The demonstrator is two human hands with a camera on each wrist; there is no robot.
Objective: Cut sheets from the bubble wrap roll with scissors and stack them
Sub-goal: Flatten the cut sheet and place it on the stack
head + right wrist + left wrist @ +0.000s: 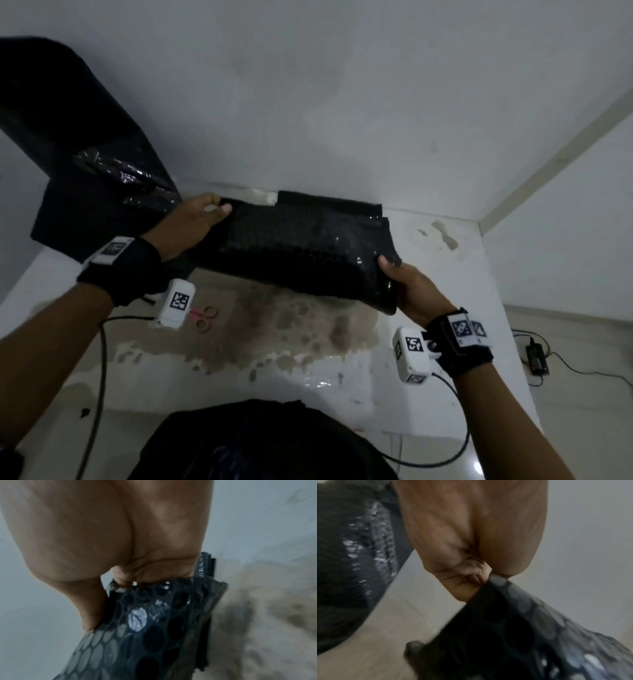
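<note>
Your left hand point(195, 222) and right hand point(416, 291) each pinch a corner of the black bubble-wrap sheet point(301, 250) at frame centre, above the stack point(329, 202) — slack grip could drop it crooked; scissors point(203, 318) lie lower left.

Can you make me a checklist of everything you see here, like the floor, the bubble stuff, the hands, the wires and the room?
Surface: pale floor, with a brown patchy stain in front of the person.
Job's things: black bubble wrap sheet held up between both hands; big black bubble wrap roll at the left; pink scissors lying on the floor, untouched.
Clutter: a strip of pale tape by the wall; a dark bundle at the person's feet.
Grips: left hand pinches the sheet's far left corner; right hand pinches its near right corner.
Cables: black leads run from both wrist cameras; a charger with cord lies at the right.
Surroundings: plain white walls.
</note>
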